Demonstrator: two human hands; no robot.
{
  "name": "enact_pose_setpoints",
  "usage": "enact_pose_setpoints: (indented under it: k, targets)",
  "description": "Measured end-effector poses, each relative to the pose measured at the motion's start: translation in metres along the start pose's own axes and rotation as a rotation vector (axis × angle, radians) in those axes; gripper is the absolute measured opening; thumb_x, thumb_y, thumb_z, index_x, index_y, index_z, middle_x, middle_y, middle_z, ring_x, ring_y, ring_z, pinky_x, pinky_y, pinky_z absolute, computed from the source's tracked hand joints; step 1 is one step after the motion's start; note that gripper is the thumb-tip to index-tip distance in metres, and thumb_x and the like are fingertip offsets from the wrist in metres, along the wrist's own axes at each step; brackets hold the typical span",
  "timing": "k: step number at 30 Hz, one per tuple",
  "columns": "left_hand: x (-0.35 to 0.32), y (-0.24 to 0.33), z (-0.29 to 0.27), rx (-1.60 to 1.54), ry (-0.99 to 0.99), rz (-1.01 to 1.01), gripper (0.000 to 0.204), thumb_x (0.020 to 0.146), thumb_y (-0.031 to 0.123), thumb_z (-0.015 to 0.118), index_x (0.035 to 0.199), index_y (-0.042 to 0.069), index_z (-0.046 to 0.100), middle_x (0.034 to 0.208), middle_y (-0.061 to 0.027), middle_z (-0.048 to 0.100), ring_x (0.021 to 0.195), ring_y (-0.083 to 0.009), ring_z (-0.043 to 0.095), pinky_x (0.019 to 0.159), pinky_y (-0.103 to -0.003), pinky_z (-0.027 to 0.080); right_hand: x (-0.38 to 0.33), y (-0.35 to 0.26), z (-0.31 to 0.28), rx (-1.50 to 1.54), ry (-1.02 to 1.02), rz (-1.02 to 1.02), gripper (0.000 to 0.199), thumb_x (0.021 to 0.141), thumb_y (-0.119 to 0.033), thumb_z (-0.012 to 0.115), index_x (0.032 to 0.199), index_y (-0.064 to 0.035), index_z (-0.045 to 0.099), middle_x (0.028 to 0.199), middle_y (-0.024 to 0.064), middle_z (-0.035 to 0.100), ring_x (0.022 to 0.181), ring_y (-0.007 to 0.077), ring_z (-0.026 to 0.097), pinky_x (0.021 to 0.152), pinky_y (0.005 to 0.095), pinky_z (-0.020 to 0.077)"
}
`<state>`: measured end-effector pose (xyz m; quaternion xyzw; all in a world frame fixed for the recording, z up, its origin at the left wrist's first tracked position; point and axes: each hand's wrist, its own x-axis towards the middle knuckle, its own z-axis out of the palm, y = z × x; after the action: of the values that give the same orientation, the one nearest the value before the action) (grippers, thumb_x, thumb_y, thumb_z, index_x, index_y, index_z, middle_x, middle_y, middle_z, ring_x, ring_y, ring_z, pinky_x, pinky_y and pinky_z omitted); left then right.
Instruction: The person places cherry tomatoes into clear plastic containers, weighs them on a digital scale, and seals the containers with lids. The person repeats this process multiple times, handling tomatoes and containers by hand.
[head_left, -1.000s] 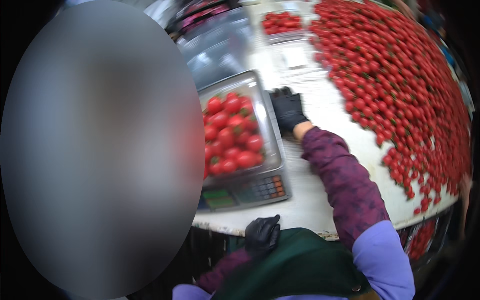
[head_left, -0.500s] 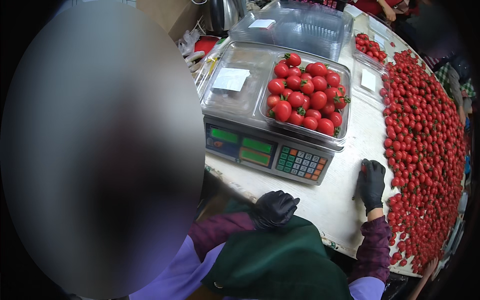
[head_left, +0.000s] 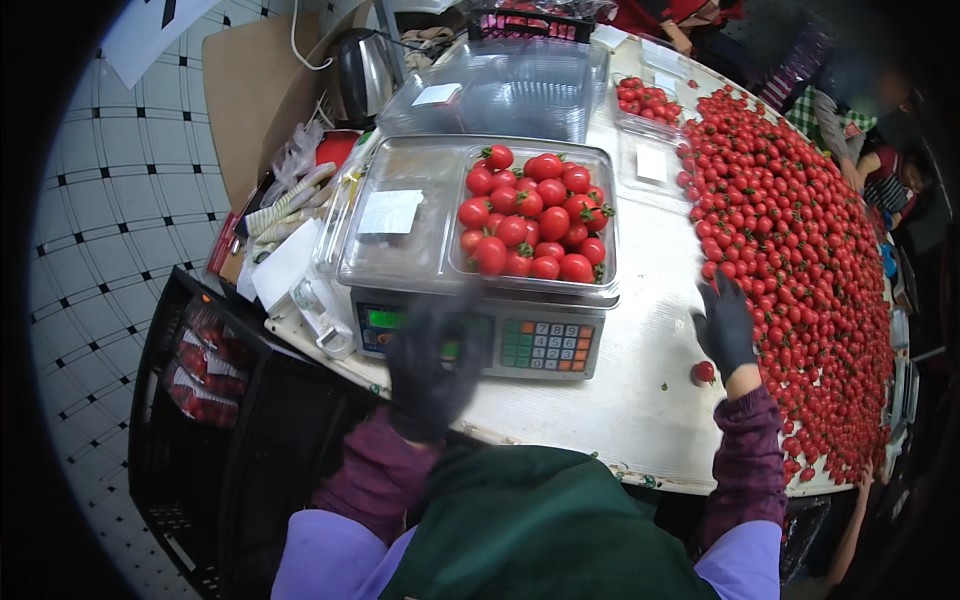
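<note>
My left hand (head_left: pixel 435 365), in a black glove, is lifted in front of the scale's (head_left: pixel 470 335) display. Motion smears its fingers, and I cannot make out anything in them. At the left edge of the tomato pile (head_left: pixel 800 260) is my right hand (head_left: pixel 728 325), also gloved in black, its thumb apart from stretched fingers, with nothing visible in it. One loose cherry tomato (head_left: pixel 703 372) lies on the white table beside that wrist. On the scale sits a hinged clear plastic box (head_left: pixel 405 165), its lid folded open to the left, with tomatoes (head_left: pixel 535 215) filling the right half.
Stacked clear boxes (head_left: pixel 500 85) stand behind the scale. Another box of tomatoes (head_left: pixel 645 100) is at the far right, beside the pile. A black crate (head_left: pixel 200 450) with packed tomatoes stands low at left, below a kettle (head_left: pixel 362 80). Other people's arms reach in at the right.
My left hand has risen from the table's front edge toward the scale. My right hand has moved up to the pile, and a tomato now shows loose. The large grey blur at left is gone.
</note>
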<state>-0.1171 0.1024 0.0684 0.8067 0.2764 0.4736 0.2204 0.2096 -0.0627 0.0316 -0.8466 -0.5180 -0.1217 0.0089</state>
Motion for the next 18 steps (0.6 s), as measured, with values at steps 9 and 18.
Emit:
enact_pose_setpoints:
  k: [9,18]
  targets:
    - [0.056,-0.011,0.014,0.304,-0.156,-0.003,0.036,0.077,0.011,0.066,0.112,0.004,0.056,0.083,-0.0079,0.057,0.067,-0.0164,0.053,0.062,-0.029,0.044,0.117,-0.127,-0.067,0.495,0.199,-0.543,0.032,0.070,-0.007,0.065,0.101,-0.0064,0.055,0.093,0.0123,0.060,0.085,0.0297,0.056,0.071,0.0385,0.0471]
    - [0.044,0.018,-0.003,-0.185,-0.146,-0.084,0.031,0.075,0.005,0.062,0.106,0.002,0.057,0.087,-0.0135,0.057,0.076,-0.0264,0.058,0.062,-0.033,0.047,0.005,-0.053,-0.053,1.752,-0.334,0.357,0.030,0.084,-0.018,0.055,0.108,-0.0019,0.052,0.092,0.0103,0.062,0.079,0.0155,0.060,0.062,0.0238,0.0460]
